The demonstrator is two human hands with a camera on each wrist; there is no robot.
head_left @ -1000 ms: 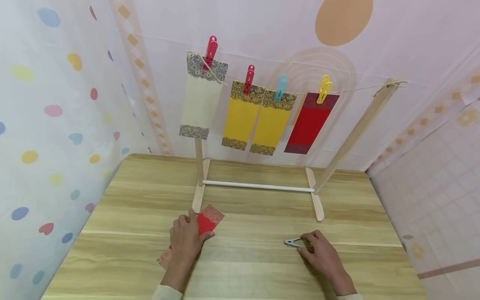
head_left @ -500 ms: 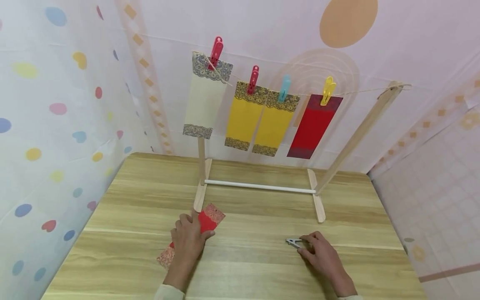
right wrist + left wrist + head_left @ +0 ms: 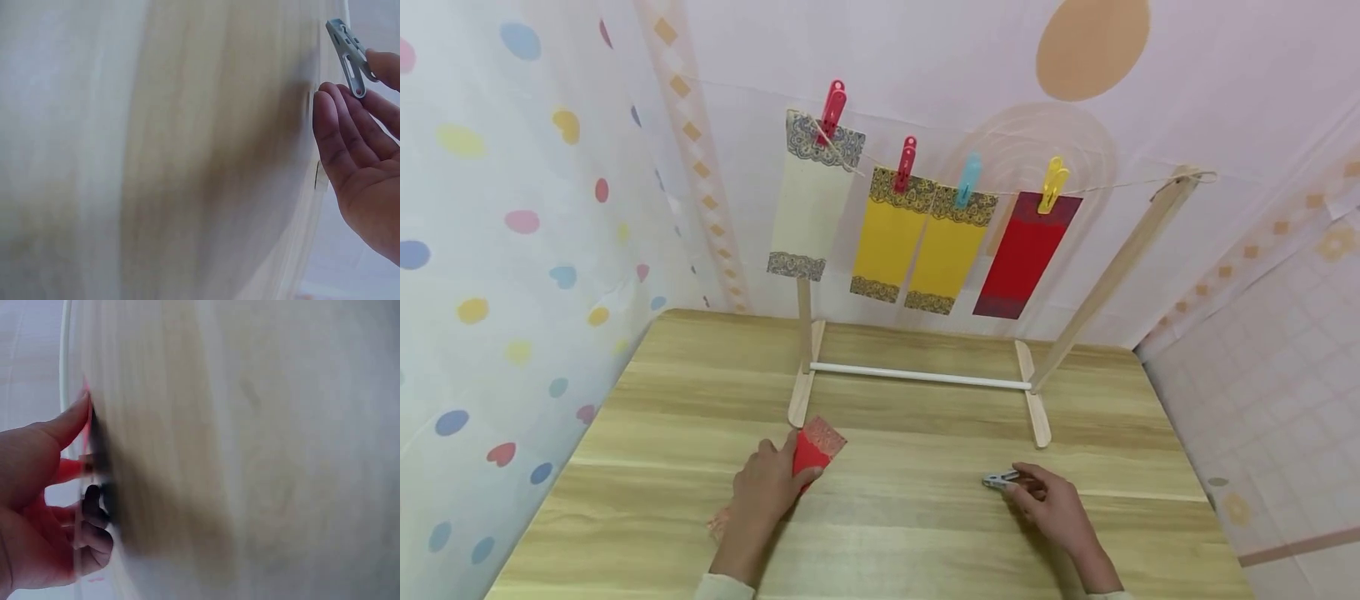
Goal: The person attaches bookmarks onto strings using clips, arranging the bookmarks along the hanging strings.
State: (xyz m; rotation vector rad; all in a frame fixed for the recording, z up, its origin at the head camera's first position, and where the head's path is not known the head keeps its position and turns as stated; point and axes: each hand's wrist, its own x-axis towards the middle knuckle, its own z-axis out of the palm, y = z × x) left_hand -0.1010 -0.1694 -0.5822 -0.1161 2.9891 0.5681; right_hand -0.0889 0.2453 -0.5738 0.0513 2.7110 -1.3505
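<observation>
In the head view my left hand [image 3: 763, 492] pinches a red strip with patterned ends [image 3: 811, 460] between thumb and fingers, low over the table's left half. Part of the strip is hidden under the hand and forearm. The left wrist view shows that thumb above and the fingers curled below a thin red edge [image 3: 86, 434]. On the right, my right hand [image 3: 1052, 504] pinches a grey clothespin [image 3: 997, 480] by its handle ends. Up close in the right wrist view, the clothespin [image 3: 350, 56] points away from the hand, with thumb and fingers on its two legs.
Behind the hands stands a wooden rack with two posts [image 3: 1105, 292], a white bar [image 3: 917, 377] and a string. Clipped along it hang a white strip [image 3: 808, 204], two yellow strips [image 3: 887, 242] and a red strip [image 3: 1025, 254]. Patterned curtains [image 3: 535, 350] border the table [image 3: 910, 533].
My right hand has turned the clothespin and shifted slightly right, its fingers closer together. The left hand has moved a little left, and less of the strip's lower end shows.
</observation>
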